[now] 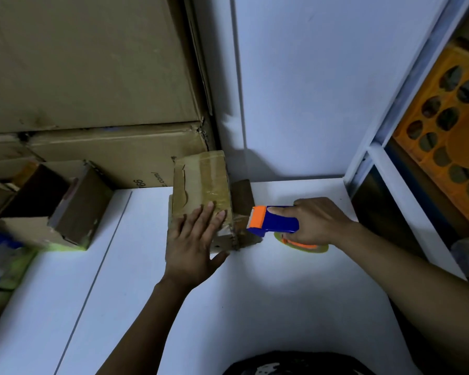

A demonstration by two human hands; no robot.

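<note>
Cardboard box (202,190) is sitting on the white surface (255,307) at the middle of the scene, just right of the large stacked cartons (92,90) that are filling the far left. Glossy tape is covering its top face and is running down toward its near right corner.

Left grip (194,247) is lying flat on the near end of the box, with the fingers straight and slightly spread and the palm overhanging the near edge. It is pressing, not pinching. Judged from this pose, it is pinning the box so that the pull of the tape is not dragging it across the surface.

Right grip (317,220) is curling round the blue and orange tape dispenser (274,220), with one finger lying straight along the top of the blue body. The dispenser is sitting just right of the box, and its orange toothed end is facing the box's right side. A short strip of tape (240,226) is bridging the gap between the two. The yellowish tape roll (303,247) is showing below the hand, close to the surface. The straight finger is probably steadying the toothed end for laying or cutting the strip.

An open smaller box (65,212) is resting at the left, well apart. An orange crate (450,131) is sitting in the shelving at the right.
</note>
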